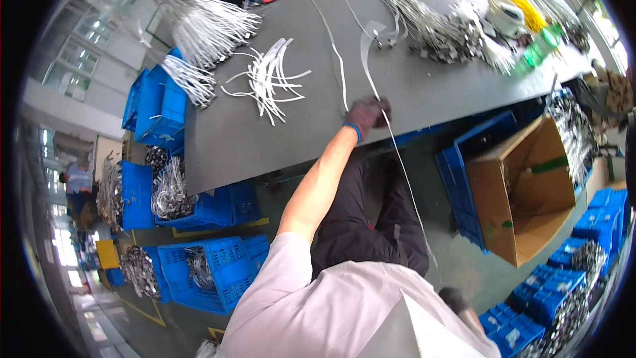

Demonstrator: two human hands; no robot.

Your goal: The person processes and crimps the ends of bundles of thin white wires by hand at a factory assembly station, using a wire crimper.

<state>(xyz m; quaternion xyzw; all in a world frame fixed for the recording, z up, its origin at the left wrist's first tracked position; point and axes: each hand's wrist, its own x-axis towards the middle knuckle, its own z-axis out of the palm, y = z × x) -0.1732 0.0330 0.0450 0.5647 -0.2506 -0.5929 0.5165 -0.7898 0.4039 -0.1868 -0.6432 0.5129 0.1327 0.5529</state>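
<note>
My left hand, in a dark glove with a blue cuff, is at the table's near edge, closed on a thin white cable. From there the cable runs back over the table and down past my legs. Low on the right, my right hand, also dark-gloved, is out by my side near the cable's lower stretch; its fingers are blurred. Another white cable lies on the table, its near end by my left hand. Left of it is a loose pile of short white strips.
Bundled cables cover the grey table's far right, near a green bottle. A white cable bunch hangs over its left end. A cardboard box stands right of my legs; blue crates stand on both sides.
</note>
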